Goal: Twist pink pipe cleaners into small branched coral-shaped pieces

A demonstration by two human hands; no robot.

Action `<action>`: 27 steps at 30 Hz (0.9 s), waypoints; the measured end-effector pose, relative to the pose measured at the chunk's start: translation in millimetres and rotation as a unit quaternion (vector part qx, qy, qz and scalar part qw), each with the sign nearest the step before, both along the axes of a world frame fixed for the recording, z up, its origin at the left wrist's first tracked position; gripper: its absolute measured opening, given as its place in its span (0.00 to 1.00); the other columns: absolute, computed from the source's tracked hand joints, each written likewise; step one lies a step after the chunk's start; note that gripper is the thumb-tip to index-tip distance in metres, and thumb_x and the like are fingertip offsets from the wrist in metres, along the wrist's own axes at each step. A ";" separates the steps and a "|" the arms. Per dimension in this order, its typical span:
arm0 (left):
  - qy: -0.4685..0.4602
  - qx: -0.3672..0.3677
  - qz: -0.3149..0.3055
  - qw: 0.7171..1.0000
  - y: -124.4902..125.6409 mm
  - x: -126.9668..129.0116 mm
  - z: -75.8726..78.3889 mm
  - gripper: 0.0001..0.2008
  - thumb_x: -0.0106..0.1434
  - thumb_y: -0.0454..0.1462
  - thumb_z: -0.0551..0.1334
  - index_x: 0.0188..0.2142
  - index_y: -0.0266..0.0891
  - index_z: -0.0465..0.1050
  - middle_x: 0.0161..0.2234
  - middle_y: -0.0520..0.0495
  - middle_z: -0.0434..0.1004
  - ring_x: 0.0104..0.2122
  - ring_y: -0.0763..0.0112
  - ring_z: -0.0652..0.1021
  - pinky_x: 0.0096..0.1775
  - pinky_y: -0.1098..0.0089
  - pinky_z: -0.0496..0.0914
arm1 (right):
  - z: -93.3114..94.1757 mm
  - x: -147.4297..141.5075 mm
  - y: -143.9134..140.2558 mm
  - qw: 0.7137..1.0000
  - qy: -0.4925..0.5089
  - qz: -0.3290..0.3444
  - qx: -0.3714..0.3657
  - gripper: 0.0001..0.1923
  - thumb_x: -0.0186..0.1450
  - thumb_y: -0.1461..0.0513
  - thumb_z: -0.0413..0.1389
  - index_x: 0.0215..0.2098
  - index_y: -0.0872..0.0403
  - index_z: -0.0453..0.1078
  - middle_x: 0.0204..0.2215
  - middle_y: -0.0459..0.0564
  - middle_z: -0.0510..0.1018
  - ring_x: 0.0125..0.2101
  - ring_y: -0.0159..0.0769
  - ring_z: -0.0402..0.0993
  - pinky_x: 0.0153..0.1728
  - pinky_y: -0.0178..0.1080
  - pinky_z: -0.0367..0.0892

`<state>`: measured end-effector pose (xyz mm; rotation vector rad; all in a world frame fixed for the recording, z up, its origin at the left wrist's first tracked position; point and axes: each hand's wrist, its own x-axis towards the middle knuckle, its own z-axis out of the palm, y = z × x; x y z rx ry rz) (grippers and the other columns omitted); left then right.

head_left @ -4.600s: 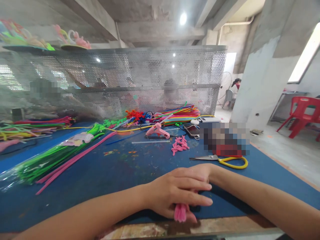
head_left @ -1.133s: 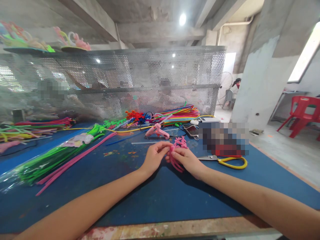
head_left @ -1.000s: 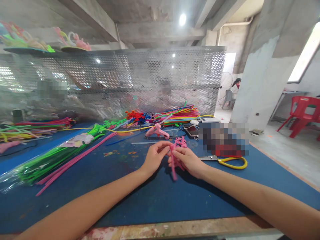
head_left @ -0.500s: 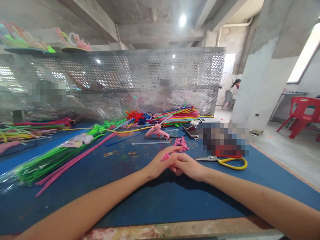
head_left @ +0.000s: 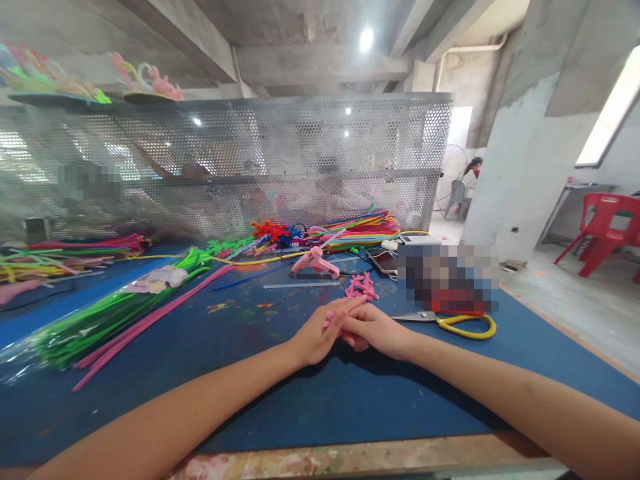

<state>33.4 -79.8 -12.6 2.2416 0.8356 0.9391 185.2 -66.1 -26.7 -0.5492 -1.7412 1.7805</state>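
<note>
Close together over the blue table mat, my two hands touch at the fingers. My left hand is closed around a short, fuzzy pink pipe cleaner piece, of which only a small part shows. My right hand has its fingers curled against the left one; what lies between them is hidden. Just beyond the fingertips is a small pile of twisted pink pipe cleaner pieces. Scissors with yellow handles lie to the right of my right hand.
A pink glue gun rests behind the hands, with a glue stick before it. Bagged green pipe cleaners and long pink ones lie at left. Colourful bundles sit by the perforated metal screen. A blurred-out object stands at right.
My hands have shifted slightly against each other. Less of the pink piece shows, as it has sunk lower between the left thumb and fingers. Everything else on the table stays put.
</note>
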 end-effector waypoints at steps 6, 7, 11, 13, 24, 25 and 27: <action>-0.127 -0.097 0.053 0.986 4.4 3.2 0.0 0.33 0.63 0.54 0.39 0.48 0.37 0.72 0.48 0.43 0.73 0.51 0.58 0.69 0.55 0.60 0.59 | -1.2 1.2 -2.2 1.000 0.016 -0.019 0.010 0.19 0.60 0.49 0.53 0.31 0.58 0.66 0.16 0.37 0.57 0.16 0.20 0.48 0.16 0.28 0.44; -0.145 -0.122 0.049 0.981 4.6 4.0 -0.3 0.34 0.62 0.55 0.39 0.49 0.37 0.71 0.48 0.43 0.73 0.51 0.58 0.70 0.54 0.60 0.60 | -1.1 1.2 -2.3 0.999 0.021 -0.020 0.014 0.19 0.60 0.49 0.52 0.32 0.58 0.66 0.16 0.37 0.56 0.16 0.21 0.47 0.16 0.28 0.44; -0.211 -0.202 0.019 0.956 5.4 6.6 -3.3 0.36 0.59 0.59 0.39 0.53 0.40 0.66 0.50 0.42 0.71 0.52 0.57 0.69 0.53 0.59 0.61 | -0.9 1.2 -2.2 1.000 0.017 -0.014 0.021 0.20 0.59 0.48 0.52 0.31 0.58 0.66 0.17 0.38 0.58 0.15 0.21 0.48 0.16 0.28 0.44; -0.242 -0.228 0.007 0.943 6.7 7.7 -5.0 0.38 0.58 0.60 0.37 0.54 0.40 0.65 0.51 0.41 0.70 0.53 0.56 0.68 0.52 0.57 0.62 | -1.1 1.2 -1.7 1.000 0.009 -0.009 0.026 0.20 0.59 0.48 0.53 0.31 0.58 0.66 0.17 0.38 0.58 0.15 0.21 0.48 0.16 0.28 0.44; -0.124 -0.014 -0.021 0.992 -2.8 5.8 0.7 0.34 0.63 0.55 0.36 0.49 0.41 0.71 0.52 0.43 0.69 0.56 0.56 0.63 0.56 0.55 0.55 | -5.2 4.1 -1.9 0.848 -0.178 -0.215 0.450 0.15 0.65 0.59 0.46 0.30 0.57 0.71 0.28 0.51 0.74 0.29 0.34 0.69 0.30 0.36 0.61; -0.081 0.047 -0.052 0.994 -5.1 5.1 2.8 0.34 0.63 0.54 0.36 0.49 0.42 0.71 0.52 0.44 0.69 0.57 0.56 0.61 0.57 0.55 0.52 | -6.4 5.1 -1.8 0.808 -0.197 -0.229 0.505 0.13 0.65 0.60 0.46 0.34 0.56 0.71 0.32 0.53 0.75 0.32 0.37 0.70 0.33 0.38 0.62; -0.002 0.140 -0.103 0.985 -8.4 3.4 6.9 0.33 0.63 0.54 0.36 0.48 0.43 0.72 0.53 0.46 0.68 0.58 0.57 0.59 0.59 0.54 0.48 | -8.2 5.8 -1.5 0.755 -0.215 -0.242 0.571 0.12 0.64 0.62 0.46 0.40 0.54 0.71 0.37 0.54 0.75 0.37 0.40 0.70 0.36 0.41 0.63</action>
